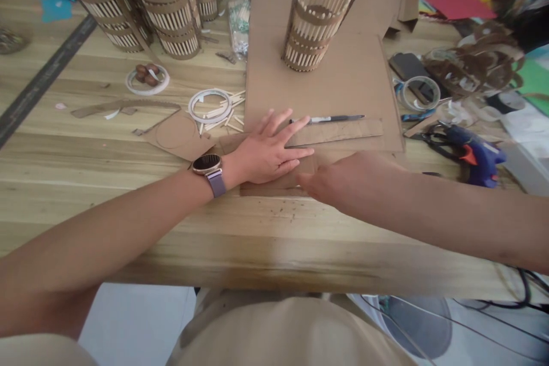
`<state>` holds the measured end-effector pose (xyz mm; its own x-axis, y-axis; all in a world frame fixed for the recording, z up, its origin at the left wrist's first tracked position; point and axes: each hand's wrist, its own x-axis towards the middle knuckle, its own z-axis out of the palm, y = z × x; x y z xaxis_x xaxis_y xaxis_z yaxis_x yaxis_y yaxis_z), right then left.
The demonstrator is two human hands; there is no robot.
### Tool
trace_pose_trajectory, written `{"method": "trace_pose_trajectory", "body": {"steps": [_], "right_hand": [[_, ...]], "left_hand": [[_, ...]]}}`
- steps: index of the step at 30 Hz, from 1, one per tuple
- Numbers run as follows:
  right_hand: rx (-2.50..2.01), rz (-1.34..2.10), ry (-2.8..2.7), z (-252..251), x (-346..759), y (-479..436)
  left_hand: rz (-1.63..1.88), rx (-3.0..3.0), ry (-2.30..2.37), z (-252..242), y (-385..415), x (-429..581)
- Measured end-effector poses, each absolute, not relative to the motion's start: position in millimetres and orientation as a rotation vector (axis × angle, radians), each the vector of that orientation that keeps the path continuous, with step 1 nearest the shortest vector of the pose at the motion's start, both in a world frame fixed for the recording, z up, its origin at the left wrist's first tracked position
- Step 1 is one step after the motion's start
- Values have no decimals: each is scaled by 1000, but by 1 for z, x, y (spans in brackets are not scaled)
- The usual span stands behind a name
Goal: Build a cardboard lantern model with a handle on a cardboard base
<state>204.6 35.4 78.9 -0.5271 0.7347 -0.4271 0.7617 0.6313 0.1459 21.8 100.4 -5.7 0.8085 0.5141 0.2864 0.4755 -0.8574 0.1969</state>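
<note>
My left hand (272,148) lies flat with fingers spread, pressing on brown cardboard (270,189) near the front of the table. A watch is on that wrist. Close to its fingertips my right hand (332,178) is closed, with its fingers curled low against the cardboard; what it grips is hidden under the hand. Just beyond the hands, a cardboard strip (343,132) rests on a larger cardboard sheet (274,80), with a dark pen (337,119) along its far edge. A basket of light sticks and cardboard bands (311,28) stands upright on the sheet.
Several similar stick baskets (174,28) stand at the back left. White tape rolls (210,106), loose sticks (234,120) and cardboard scraps lie left of my hands. To the right are a blue glue gun (478,154), scissors, a tape roll (421,93) and tangled strips (472,66).
</note>
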Motion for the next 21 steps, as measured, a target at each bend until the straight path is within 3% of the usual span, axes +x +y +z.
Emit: {"method": "trace_pose_trajectory", "body": {"steps": [7,21], "right_hand": [[1101,-28,2113,102,241,37],[924,126,2501,75,172,34]], "left_hand": [[534,2848,840,-2,95,25],[479,2824,857,-2,99,23]]}}
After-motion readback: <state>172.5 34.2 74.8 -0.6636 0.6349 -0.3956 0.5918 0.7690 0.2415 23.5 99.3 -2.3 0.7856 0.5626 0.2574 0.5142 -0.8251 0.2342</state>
